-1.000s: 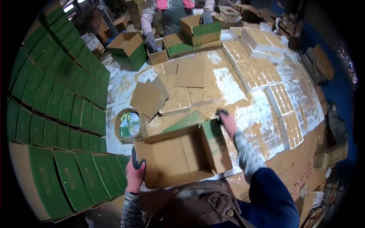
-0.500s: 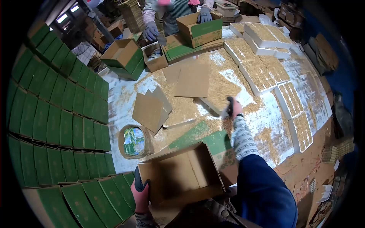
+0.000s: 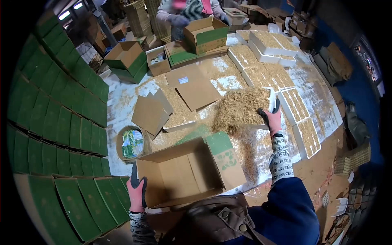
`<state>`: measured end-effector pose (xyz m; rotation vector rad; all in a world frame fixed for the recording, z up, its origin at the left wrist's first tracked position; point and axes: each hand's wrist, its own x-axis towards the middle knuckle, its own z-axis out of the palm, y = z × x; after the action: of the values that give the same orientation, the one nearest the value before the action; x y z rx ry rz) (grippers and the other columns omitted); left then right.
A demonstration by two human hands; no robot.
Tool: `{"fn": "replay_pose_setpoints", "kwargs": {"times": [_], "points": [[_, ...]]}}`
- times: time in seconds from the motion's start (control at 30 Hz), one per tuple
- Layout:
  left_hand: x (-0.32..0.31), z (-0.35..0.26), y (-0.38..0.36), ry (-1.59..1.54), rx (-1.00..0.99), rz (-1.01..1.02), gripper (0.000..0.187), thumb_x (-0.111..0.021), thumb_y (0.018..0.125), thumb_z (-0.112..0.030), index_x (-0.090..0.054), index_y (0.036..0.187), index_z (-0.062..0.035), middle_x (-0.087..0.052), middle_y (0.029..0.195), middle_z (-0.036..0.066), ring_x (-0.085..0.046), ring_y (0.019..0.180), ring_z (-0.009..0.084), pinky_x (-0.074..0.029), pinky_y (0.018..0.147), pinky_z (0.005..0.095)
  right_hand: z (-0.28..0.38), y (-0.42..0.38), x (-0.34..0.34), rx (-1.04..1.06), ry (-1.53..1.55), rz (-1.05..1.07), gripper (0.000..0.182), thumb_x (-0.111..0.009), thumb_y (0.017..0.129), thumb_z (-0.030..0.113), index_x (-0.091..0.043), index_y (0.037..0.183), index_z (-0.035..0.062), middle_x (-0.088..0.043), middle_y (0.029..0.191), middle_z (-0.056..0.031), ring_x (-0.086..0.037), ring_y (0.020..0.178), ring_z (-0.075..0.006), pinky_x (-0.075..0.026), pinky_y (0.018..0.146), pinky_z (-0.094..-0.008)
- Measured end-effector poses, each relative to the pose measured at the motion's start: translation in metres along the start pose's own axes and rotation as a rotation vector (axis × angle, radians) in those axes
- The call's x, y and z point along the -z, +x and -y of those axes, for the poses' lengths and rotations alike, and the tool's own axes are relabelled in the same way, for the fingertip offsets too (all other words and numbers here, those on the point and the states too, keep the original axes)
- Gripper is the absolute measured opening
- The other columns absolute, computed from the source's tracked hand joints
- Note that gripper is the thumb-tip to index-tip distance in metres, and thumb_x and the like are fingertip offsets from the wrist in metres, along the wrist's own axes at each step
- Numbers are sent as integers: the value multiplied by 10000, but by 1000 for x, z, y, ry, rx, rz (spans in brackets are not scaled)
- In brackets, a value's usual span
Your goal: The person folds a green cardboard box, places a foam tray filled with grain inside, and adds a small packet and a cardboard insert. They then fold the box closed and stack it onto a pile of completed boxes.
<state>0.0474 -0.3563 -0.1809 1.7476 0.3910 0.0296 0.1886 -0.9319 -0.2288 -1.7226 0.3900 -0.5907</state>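
My left hand (image 3: 137, 190), in a pink glove with dark fingertips, grips the left wall of an open cardboard box (image 3: 179, 173), whose bare inside faces up. My right hand (image 3: 272, 119), gloved alike, holds the right end of a white tray (image 3: 271, 94) topped with straw-coloured loose material. The tray is tilted above the table, and loose bits fall from it in a brown blur. A green printed flap (image 3: 224, 157) extends from the box's right side. Flat cardboard sheets (image 3: 198, 94) lie left of the tray.
A round tub (image 3: 122, 149) of green and white packets stands left of the box. Filled white trays (image 3: 306, 139) line the table's right side. Stacked green boxes (image 3: 61, 143) wall the left. A co-worker (image 3: 192, 12) stands across the table behind a green box (image 3: 208, 36).
My right hand has taken hold of the tray and raised it at a tilt. The upper cardboard sheet has slid off it and turned. A co-worker's hand has left the small box.
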Motion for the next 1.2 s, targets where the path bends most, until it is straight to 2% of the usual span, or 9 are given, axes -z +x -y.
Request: {"fn": "replay_pose_setpoints", "kwargs": {"times": [0.2, 0.33, 0.53, 0.63, 0.77, 0.9, 0.93, 1.0, 1.2], "points": [[-14, -5, -5, -13, -168, 61, 434, -593, 818, -33, -498, 1233, 53, -604, 1083, 124, -546, 941, 133, -449, 823, 282, 4, -24, 38, -181, 482, -322, 697, -683, 709, -12, -361, 1327, -17, -575, 1117, -138, -599, 981, -241, -496, 843, -388], [-10, 13, 5, 8, -21, 19, 459, -660, 812, -97, -491, 1213, 49, -553, 1119, 120, -548, 966, 170, -452, 842, 287, 46, -67, 44, 298, -677, 126, 666, -743, 659, -23, -452, 1258, 11, -511, 1272, -189, -469, 1200, -307, -357, 1022, -367], [-21, -19, 4, 74, -190, 106, 356, -651, 790, -76, -567, 1110, 57, -643, 1005, 140, -603, 918, 220, -460, 830, 328, 111, -128, 39, 781, -336, 241, 574, -709, 727, 26, -466, 1247, 30, -493, 1299, -183, -484, 1198, -282, -358, 1019, -351], [-52, -58, -6, 339, -317, 45, 341, -642, 774, -91, -581, 1072, 63, -650, 1000, 173, -621, 935, 256, -459, 833, 344, 167, -166, 23, 237, 22, 491, 527, -682, 756, 23, -481, 1243, 28, -505, 1289, -171, -503, 1177, -249, -376, 1003, -346], [-64, 74, 20, -170, -523, 224, 411, -455, 948, -198, -413, 1308, -4, -491, 1298, 114, -475, 1174, 250, -387, 970, 348, 196, -191, -7, 552, -19, 777, 481, -709, 772, 82, -506, 1208, 50, -533, 1264, -173, -527, 1163, -292, -390, 991, -376], [-57, 20, 4, -674, 169, 228, 332, -493, 944, -204, -497, 1223, -23, -571, 1091, 61, -531, 985, 171, -423, 889, 300, 178, -166, -20, 918, -207, 934, 544, -710, 778, 115, -476, 1266, 58, -580, 1206, -114, -558, 1105, -217, -415, 949, -348], [-56, 24, 4, -301, -195, 109, 312, -535, 923, -156, -511, 1199, -12, -579, 1047, 59, -536, 948, 165, -434, 856, 287, 187, -169, -24, 421, -150, 997, 561, -703, 784, 114, -465, 1288, 53, -588, 1174, -91, -558, 1062, -177, -426, 918, -317], [-66, 30, -2, -464, -8, 113, 327, -588, 885, -102, -515, 1184, 9, -581, 1011, 70, -542, 897, 160, -449, 780, 280, 199, -174, -32, -295, -29, 822, 574, -691, 795, 112, -455, 1315, 45, -592, 1135, -60, -551, 1000, -122, -442, 866, -274], [-70, 6, -44, -53, -224, 205, 489, -610, 840, -97, -450, 1288, 18, -583, 1076, 134, -542, 947, 151, -429, 834, 274, 106, -185, -36, -86, -878, 1137, 806, -714, 774, 190, -238, 1386, -31, -644, 979, -161, -622, 912, -282, -483, 801, -349]]}}
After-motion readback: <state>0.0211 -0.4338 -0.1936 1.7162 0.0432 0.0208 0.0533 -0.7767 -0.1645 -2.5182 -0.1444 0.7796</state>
